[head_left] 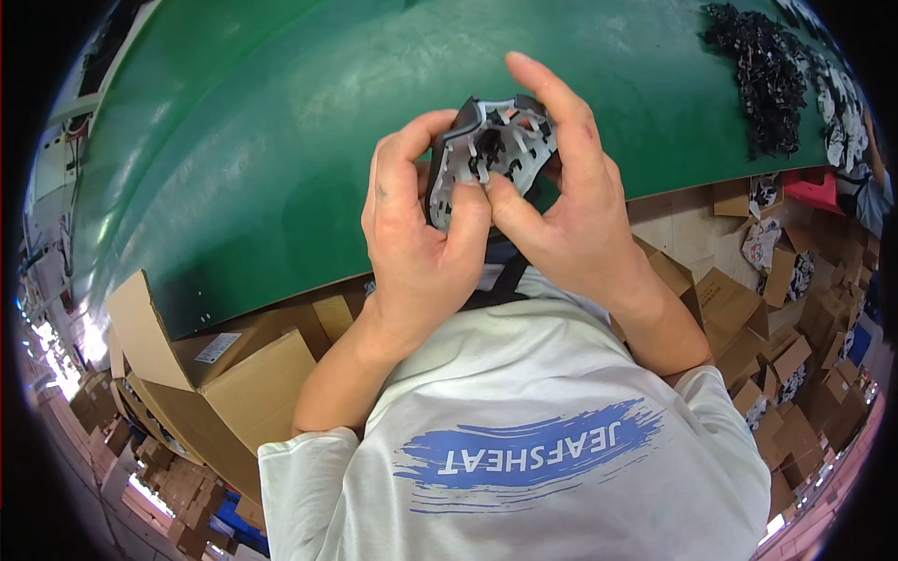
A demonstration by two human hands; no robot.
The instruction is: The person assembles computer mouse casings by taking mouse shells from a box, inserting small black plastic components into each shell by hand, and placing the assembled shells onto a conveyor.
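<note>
Above the green table, close to my chest, I hold a plastic housing shell (460, 154) with both hands. Its hollow inside faces up and shows pale grey plastic, several small posts and some black bits; the outer skin is black. My left hand (412, 210) wraps the left side, thumb pressed on the near inner edge. On the other side my right hand (585, 201) grips with its thumb beside the left one, while one finger sticks up off the shell. Whether a small part sits under the thumbs is hidden.
A green table (309, 131) spans the far side. At its far right lie heaps of black parts (772, 84) and white parts (839, 117). An open cardboard box (267, 383) stands by the near left edge. More boxes (730, 304) crowd the right. Another person (874, 201) shows at the right rim.
</note>
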